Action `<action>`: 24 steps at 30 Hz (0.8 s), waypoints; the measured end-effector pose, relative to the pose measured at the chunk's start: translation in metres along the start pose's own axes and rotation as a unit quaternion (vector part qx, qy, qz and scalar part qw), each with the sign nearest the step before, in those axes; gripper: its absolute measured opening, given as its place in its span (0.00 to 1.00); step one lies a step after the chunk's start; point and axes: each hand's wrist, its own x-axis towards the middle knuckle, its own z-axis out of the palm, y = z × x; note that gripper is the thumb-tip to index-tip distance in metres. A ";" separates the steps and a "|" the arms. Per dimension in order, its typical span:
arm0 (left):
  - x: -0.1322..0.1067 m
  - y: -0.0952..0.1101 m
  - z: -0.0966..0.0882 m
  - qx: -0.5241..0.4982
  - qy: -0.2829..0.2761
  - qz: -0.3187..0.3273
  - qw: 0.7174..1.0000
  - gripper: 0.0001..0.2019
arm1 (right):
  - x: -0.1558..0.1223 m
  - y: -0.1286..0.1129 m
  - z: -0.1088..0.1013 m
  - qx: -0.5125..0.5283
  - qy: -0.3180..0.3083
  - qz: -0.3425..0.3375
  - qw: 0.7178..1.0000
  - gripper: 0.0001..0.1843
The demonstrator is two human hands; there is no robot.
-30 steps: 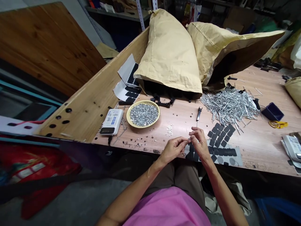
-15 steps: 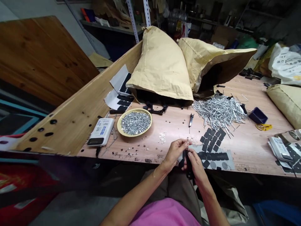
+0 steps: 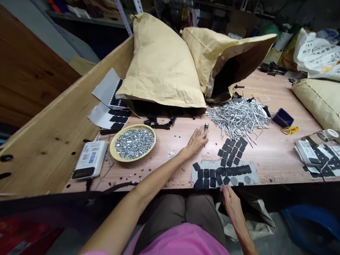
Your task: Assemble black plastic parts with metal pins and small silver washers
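Observation:
My left hand (image 3: 197, 142) reaches over the table, its fingers closed around a slim black plastic part (image 3: 206, 126) with a forked top. My right hand (image 3: 231, 199) is at the table's front edge with its fingers pinched together. A thin item seems to stick up from that pinch, too small to name. Just beyond the right hand lies a grey backing sheet (image 3: 253, 175) with rows of black square pads (image 3: 236, 171). More black pads (image 3: 233, 152) lie loose above it. A few small washers (image 3: 171, 153) are scattered left of my left hand.
A yellow bowl (image 3: 112, 153) of small metal pieces and a white device (image 3: 90, 159) stand left. Silver pins (image 3: 239, 117) are heaped near two paper sacks (image 3: 162, 67). Right are a dark blue box (image 3: 283, 117) and another white device (image 3: 307, 153). A wooden board (image 3: 79, 92) edges the left.
My hands were together over the backing sheet with a black part. Now they are apart: the left has moved forward to the part on the table, the right back towards the edge. The view has shifted.

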 end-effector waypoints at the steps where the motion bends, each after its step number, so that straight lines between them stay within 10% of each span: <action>1: 0.003 -0.004 0.003 0.003 -0.008 0.024 1.000 0.10 | -0.002 0.000 0.004 -0.045 0.005 -0.006 0.999 0.18; 8: 0.007 -0.021 0.009 -0.070 0.007 0.121 0.990 0.08 | -0.011 -0.009 0.020 -0.247 -0.003 -0.001 0.969 0.17; 15: -0.004 0.029 -0.033 -0.116 0.221 0.089 0.964 0.12 | -0.014 0.001 0.041 -0.242 0.059 -0.006 0.968 0.14; 24: -0.075 0.064 -0.080 -0.230 0.378 -0.140 0.886 0.09 | -0.011 -0.007 0.048 -0.059 0.016 -0.009 0.998 0.17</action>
